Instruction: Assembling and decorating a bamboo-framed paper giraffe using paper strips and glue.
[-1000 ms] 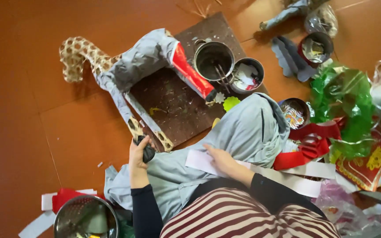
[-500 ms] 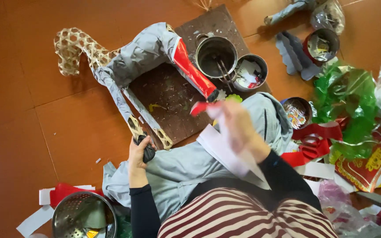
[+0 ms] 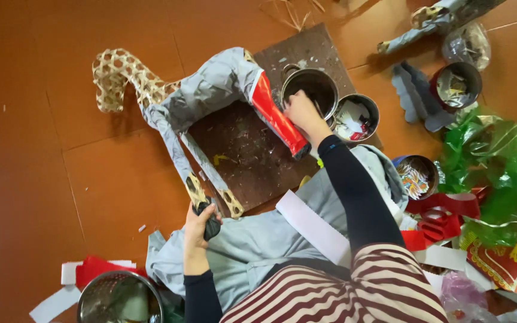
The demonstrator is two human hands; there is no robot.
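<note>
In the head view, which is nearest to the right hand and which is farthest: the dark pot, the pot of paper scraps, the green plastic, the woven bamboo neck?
1. Dark pot: at the right hand, just above it.
2. Pot of paper scraps: just to its right.
3. Green plastic and woven bamboo neck: far right and far left, too close to call.

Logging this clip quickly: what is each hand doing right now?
Left hand: closed around a dark handle at the woven frame's leg.
Right hand: at the metal pot rim; grip cannot be told.
</note>
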